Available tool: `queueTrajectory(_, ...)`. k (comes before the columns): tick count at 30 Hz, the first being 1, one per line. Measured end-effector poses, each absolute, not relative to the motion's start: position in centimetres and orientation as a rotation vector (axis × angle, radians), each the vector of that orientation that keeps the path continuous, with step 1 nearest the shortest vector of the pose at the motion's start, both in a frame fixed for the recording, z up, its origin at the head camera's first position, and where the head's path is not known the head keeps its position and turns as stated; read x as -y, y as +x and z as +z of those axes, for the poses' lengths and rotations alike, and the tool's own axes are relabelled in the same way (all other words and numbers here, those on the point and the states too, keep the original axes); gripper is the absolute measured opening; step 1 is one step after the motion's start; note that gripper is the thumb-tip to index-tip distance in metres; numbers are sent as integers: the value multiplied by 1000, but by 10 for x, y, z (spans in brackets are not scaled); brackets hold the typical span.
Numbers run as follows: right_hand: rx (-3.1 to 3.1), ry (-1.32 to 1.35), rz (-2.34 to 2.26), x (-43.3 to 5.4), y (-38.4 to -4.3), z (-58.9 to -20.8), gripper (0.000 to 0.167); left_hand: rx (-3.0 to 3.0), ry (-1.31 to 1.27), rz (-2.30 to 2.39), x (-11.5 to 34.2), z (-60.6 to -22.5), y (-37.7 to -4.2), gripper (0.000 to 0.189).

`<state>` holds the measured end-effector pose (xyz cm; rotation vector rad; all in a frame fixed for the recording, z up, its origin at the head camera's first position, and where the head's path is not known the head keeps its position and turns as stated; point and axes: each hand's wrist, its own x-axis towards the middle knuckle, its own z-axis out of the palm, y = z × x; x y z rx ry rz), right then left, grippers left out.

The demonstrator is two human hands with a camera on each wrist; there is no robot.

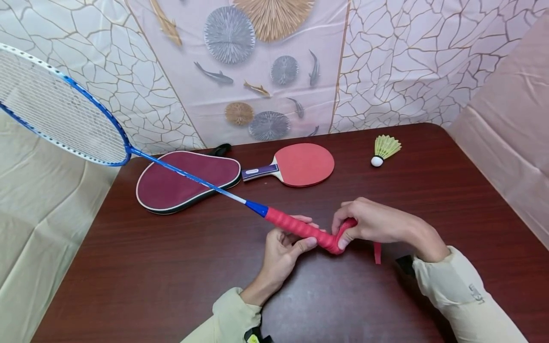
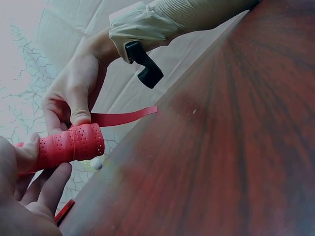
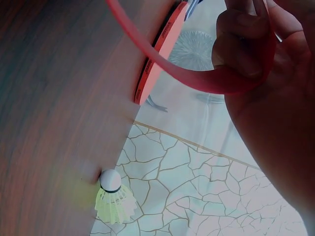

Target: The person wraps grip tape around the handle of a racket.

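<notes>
A blue and white badminton racket (image 1: 184, 174) slants across the head view, its head at upper left. Red perforated grip tape (image 2: 56, 149) is wound round its handle, in overlapping turns. My left hand (image 1: 276, 257) holds the wrapped handle between thumb and fingers, from below. At the butt end my right hand (image 1: 377, 221) pinches the tape between thumb and fingers. A loose tail of tape (image 2: 125, 118) hangs out past that hand. In the right wrist view the tape strip (image 3: 197, 81) curves across the fingers, and the handle is not clearly visible there.
On the dark wooden table (image 1: 171, 267) lie a maroon paddle case (image 1: 193, 166), a red table tennis paddle (image 1: 304, 164) and a yellow shuttlecock (image 1: 386, 148), all towards the back. Patterned cloth (image 1: 274, 105) hangs behind the table. The racket's shaft passes above the case.
</notes>
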<state>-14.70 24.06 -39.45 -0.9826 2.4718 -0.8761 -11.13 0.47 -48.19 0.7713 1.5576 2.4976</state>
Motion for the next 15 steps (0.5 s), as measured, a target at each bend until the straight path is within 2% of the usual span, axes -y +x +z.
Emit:
queueTrajectory(6,-2439,-902,-852,-239,-145,-397,23,-1588,844,2458,-5,-480,-111,40)
queueTrajectory(15,-2375,-874,-812,-226,-138,-404,31,-1719,825,2354,-6,-477,-109,53)
